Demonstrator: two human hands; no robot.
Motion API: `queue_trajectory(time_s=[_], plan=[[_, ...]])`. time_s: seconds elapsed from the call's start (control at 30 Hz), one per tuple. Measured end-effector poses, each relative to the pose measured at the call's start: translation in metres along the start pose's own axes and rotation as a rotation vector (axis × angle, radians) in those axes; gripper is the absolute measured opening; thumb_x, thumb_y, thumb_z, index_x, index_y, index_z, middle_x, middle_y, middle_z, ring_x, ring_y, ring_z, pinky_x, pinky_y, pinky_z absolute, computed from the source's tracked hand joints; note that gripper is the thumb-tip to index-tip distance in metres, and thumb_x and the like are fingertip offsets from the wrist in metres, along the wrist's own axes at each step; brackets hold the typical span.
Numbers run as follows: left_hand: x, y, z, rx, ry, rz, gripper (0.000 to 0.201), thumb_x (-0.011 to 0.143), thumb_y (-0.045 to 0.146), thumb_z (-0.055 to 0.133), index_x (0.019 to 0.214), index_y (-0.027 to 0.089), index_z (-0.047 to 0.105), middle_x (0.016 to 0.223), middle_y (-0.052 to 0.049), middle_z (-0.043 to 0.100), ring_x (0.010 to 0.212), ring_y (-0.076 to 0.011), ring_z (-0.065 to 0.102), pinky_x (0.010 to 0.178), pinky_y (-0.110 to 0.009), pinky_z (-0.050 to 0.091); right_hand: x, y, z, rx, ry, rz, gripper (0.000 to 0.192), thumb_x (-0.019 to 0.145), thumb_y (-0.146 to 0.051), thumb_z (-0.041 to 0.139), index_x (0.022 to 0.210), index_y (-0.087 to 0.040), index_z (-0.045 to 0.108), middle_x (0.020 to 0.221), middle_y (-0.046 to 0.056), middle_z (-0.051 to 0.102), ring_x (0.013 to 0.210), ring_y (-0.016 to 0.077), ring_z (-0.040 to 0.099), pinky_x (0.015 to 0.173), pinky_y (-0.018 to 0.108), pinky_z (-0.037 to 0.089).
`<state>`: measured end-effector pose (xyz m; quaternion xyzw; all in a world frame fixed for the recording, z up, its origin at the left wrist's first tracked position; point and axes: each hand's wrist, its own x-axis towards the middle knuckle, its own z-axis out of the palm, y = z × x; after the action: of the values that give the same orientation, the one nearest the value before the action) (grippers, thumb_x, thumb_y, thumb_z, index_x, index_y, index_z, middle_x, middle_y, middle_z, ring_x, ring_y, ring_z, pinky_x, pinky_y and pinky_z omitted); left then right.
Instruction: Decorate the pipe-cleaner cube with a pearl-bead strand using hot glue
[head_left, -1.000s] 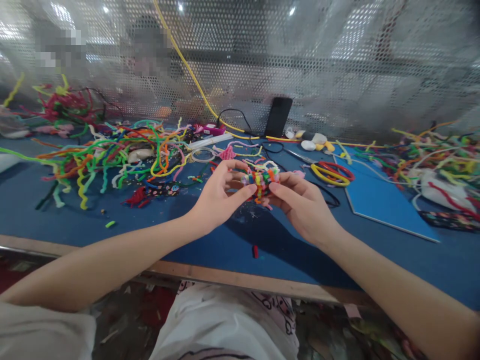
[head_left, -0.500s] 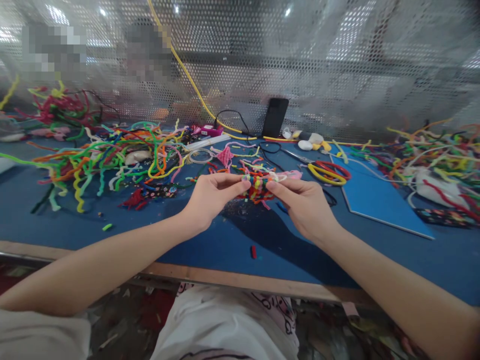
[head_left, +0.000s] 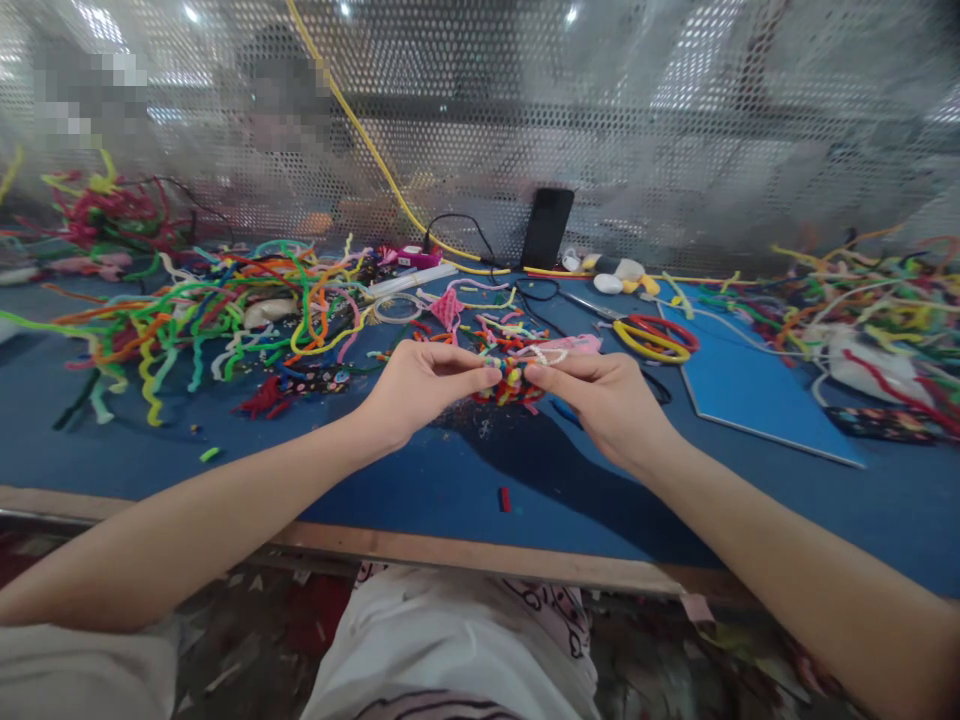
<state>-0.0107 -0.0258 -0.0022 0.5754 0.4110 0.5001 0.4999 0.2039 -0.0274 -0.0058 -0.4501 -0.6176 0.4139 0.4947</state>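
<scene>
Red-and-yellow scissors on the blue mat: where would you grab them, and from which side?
Grip the scissors by the looped handles, coming from above on the right hand's side. The loops lie flat and open on the blue mat; the blades point away toward the phone.

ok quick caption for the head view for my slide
Both hands, left and right, pinch a small multicoloured pipe-cleaner bundle above a blue table strewn with pipe cleaners.

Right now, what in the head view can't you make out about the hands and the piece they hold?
- Multicoloured pipe-cleaner piece: its shape and near side, covered by the left hand and right hand.
- Fingertip contact: too small to tell which strand is pinched.
- Scissors: blades lost among cables.
- People behind the mesh screen: blurred.
- Right-side pipe-cleaner pile: cut off by the frame edge.
</scene>
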Motion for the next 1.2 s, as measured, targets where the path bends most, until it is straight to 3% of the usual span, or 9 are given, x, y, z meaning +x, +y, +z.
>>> queue_trajectory(time_s=[0.2,0.43,0.77,1.03,1.2], plan=[[0.001,0.002,-0.003,0.117,-0.043,0.067,0.022,0.064,0.031,0.092,0.078,0.016,0.083,0.075,-0.004,0.079,0.068,-0.0162,0.069,0.067,-0.026,0.054,-0.002,-0.005,-0.001,-0.129,-0.009,-0.11,0.019,0.076,-0.041,0.084,0.086,-0.025,0.085,0.088,0.004,0.081,0.083,0.0216,0.072,0.082,0.036,0.058],[0.0,0.006,-0.003,0.246,-0.081,0.151,0.019,0.072,0.034,0.085,0.077,0.015,0.082,0.076,-0.005,0.079,0.068,-0.0178,0.07,0.065,-0.027,0.054,-0.003,-0.006,-0.002,-0.254,-0.026,-0.166,0.017,0.081,-0.04,0.079,0.083,-0.024,0.084,0.082,0.004,0.08,0.075,0.0205,0.07,0.074,0.035,0.057],[0.0,0.007,-0.004,0.301,-0.097,0.155,0.019,0.075,0.033,0.081,0.078,0.014,0.082,0.076,-0.007,0.079,0.068,-0.0189,0.071,0.063,-0.027,0.054,-0.003,-0.014,-0.001,-0.384,-0.04,-0.238,0.019,0.082,-0.04,0.077,0.078,-0.023,0.082,0.076,0.004,0.078,0.069,0.0195,0.066,0.067,0.034,0.055],[0.002,0.006,-0.005,0.353,-0.142,0.142,0.018,0.074,0.032,0.081,0.074,0.015,0.081,0.073,-0.007,0.079,0.065,-0.0176,0.068,0.061,-0.027,0.051,-0.003,-0.012,0.0,-0.353,-0.105,-0.296,0.009,0.081,-0.032,0.077,0.078,-0.026,0.082,0.082,0.001,0.08,0.078,0.0214,0.071,0.078,0.035,0.058],[0.005,0.006,-0.007,0.387,-0.198,0.134,0.016,0.073,0.03,0.08,0.071,0.015,0.08,0.068,-0.005,0.076,0.061,-0.0159,0.066,0.058,-0.025,0.048,-0.002,-0.012,0.001,-0.364,-0.172,-0.266,0.014,0.081,-0.035,0.077,0.075,-0.024,0.082,0.079,0.002,0.079,0.073,0.0198,0.069,0.073,0.033,0.057]])
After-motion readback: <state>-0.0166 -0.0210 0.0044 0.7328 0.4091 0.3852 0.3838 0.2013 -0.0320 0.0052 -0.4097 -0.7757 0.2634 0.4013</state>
